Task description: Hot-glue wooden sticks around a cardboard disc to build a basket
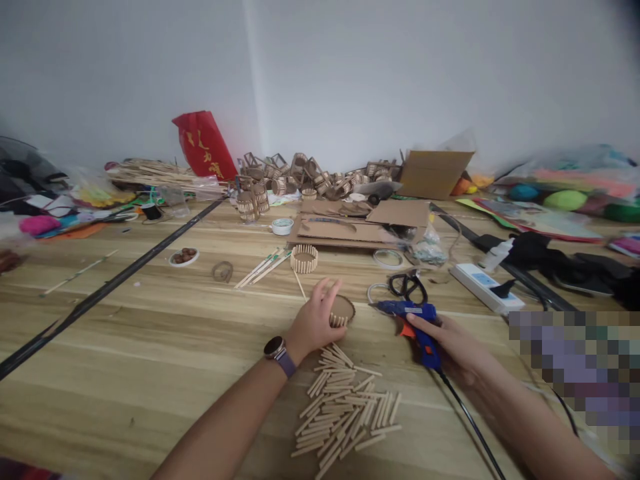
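A round brown cardboard base (pixel 345 307) sits on the wooden desk (pixel 200 360), a short row of pale wooden sticks (pixel 339 321) standing along its near edge, its far rim seemingly bare of them. The left hand (pixel 314 319) spans its left side, thumb and fingers apart, whether gripping cannot be told; the right hand (pixel 457 343) has fingers clamped round a blue plastic glue gun (pixel 429 351), with many loose sticks (pixel 345 407) unused.

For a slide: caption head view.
Left hand at a round brown base, right hand holding a glue gun, loose sticks nearby.
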Tool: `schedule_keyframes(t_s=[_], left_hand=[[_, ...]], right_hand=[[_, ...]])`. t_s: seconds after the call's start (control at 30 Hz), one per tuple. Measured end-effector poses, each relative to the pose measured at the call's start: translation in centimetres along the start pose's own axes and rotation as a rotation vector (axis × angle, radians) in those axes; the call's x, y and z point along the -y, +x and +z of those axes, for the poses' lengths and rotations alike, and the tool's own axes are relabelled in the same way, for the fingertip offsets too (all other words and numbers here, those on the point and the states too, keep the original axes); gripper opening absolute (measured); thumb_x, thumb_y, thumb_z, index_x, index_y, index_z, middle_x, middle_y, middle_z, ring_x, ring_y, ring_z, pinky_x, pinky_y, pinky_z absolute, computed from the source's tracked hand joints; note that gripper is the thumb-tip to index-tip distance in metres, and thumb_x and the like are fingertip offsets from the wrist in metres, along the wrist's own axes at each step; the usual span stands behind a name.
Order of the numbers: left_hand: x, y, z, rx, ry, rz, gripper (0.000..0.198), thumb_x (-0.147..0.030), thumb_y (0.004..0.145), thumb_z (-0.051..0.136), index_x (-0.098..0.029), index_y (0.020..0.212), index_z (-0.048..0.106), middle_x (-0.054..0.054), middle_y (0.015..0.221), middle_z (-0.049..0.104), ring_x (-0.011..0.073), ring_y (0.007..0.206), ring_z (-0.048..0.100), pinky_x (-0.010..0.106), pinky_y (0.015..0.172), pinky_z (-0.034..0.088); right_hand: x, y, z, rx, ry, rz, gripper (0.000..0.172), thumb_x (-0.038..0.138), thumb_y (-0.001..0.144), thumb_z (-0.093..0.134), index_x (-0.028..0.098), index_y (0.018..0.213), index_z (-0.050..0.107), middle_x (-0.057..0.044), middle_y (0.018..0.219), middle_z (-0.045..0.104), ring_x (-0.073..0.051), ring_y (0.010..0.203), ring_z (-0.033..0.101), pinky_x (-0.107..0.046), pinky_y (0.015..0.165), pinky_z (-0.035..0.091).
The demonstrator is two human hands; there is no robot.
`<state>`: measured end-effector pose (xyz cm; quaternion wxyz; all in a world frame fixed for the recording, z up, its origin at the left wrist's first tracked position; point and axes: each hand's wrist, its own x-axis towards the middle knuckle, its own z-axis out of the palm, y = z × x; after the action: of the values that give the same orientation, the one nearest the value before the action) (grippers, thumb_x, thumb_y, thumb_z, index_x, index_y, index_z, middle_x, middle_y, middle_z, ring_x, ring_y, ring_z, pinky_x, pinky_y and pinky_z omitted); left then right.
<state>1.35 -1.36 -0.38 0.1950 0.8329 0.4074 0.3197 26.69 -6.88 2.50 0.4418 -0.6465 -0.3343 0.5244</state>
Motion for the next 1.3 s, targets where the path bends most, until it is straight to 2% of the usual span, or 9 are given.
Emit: schedule_keyframes(t_s=[0.07,0.17,0.3,0.37,0.47,0.53,0.77,1.1,1.3], left_hand=[[0.0,0.0,0.0,-0.002,0.003,0.002,0.095,-0.021,0.065,0.071,-0.024,0.146,0.021,0.013,0.148,0.023,0.0313,0.137,0.031,0.046,0.111,0.036],[0.0,0.0,0.0,-0.002,0.007,-0.003,0.095,-0.020,0.065,0.071,-0.024,0.146,0.021,0.013,0.148,0.023,0.0308,0.136,0.032,0.045,0.110,0.037],[-0.1,0.0,-0.1,0.005,0.003,-0.007,0.095,-0.020,0.065,0.071,-0.023,0.146,0.022,0.013,0.148,0.024,0.0313,0.136,0.032,0.046,0.110,0.037],[-0.1,0.0,-0.1,0.006,0.005,-0.004,0.095,-0.021,0.065,0.072,-0.024,0.146,0.021,0.013,0.148,0.024,0.0312,0.136,0.033,0.047,0.110,0.037],[-0.1,0.0,-0.1,0.004,0.005,-0.001,0.096,-0.023,0.066,0.072,-0.025,0.146,0.020,0.013,0.148,0.024,0.0310,0.136,0.033,0.047,0.110,0.036],[0.0,0.0,-0.1,0.006,0.002,-0.002,0.096,-0.024,0.066,0.072,-0.025,0.146,0.020,0.013,0.149,0.023,0.0311,0.136,0.032,0.047,0.110,0.036],[0.1,0.0,0.0,0.013,-0.009,-0.004,0.094,-0.024,0.066,0.071,-0.025,0.146,0.021,0.012,0.149,0.022,0.0322,0.136,0.031,0.047,0.110,0.036],[0.1,0.1,0.0,0.013,-0.007,0.007,0.093,-0.023,0.066,0.071,-0.023,0.145,0.023,0.013,0.149,0.022,0.0316,0.137,0.030,0.047,0.111,0.035],[0.1,0.1,0.1,0.017,0.004,0.002,0.093,-0.024,0.066,0.071,-0.024,0.145,0.022,0.013,0.149,0.022,0.0316,0.137,0.029,0.047,0.111,0.035]], right_hand=[[0.6,0.4,-0.9,-0.050,-0.110,-0.071,0.038,0.041,0.062,0.078,0.019,0.088,0.062,-0.001,0.065,0.064,-0.014,0.051,0.055,-0.026,0.047,0.045],[1.1,0.9,-2.4,-0.240,-0.534,-0.236,0.043,0.046,0.069,0.069,0.018,0.100,0.062,-0.006,0.073,0.067,-0.024,0.064,0.062,-0.035,0.059,0.049],[1.2,0.2,-2.7,-0.430,-1.047,-0.614,0.041,0.048,0.079,0.056,0.015,0.103,0.064,-0.017,0.092,0.067,-0.036,0.091,0.061,-0.047,0.078,0.047],[1.1,-0.9,-1.4,-0.321,-1.137,-0.802,0.031,0.042,0.084,0.051,0.017,0.097,0.065,-0.016,0.093,0.067,-0.033,0.092,0.061,-0.045,0.080,0.046],[0.5,-2.9,1.9,0.176,-1.165,-0.944,0.022,0.025,0.091,0.043,0.021,0.092,0.064,-0.008,0.085,0.069,-0.022,0.081,0.063,-0.032,0.071,0.047],[-0.2,-4.0,4.1,0.313,-1.250,-1.006,0.021,0.015,0.089,0.045,0.021,0.081,0.063,-0.005,0.075,0.066,-0.018,0.073,0.061,-0.027,0.066,0.045],[-2.3,-5.5,7.6,0.205,-1.523,-1.220,0.019,0.002,0.080,0.055,0.021,0.078,0.055,-0.002,0.072,0.065,-0.018,0.068,0.061,-0.027,0.060,0.039],[-2.6,-4.3,7.2,0.206,-1.507,-1.222,0.027,-0.001,0.081,0.051,0.019,0.099,0.054,-0.005,0.085,0.068,-0.022,0.078,0.064,-0.032,0.070,0.043],[-2.1,-4.8,7.2,0.143,-1.643,-1.284,0.021,0.001,0.080,0.053,0.018,0.093,0.054,-0.005,0.073,0.065,-0.024,0.069,0.062,-0.034,0.063,0.041]])
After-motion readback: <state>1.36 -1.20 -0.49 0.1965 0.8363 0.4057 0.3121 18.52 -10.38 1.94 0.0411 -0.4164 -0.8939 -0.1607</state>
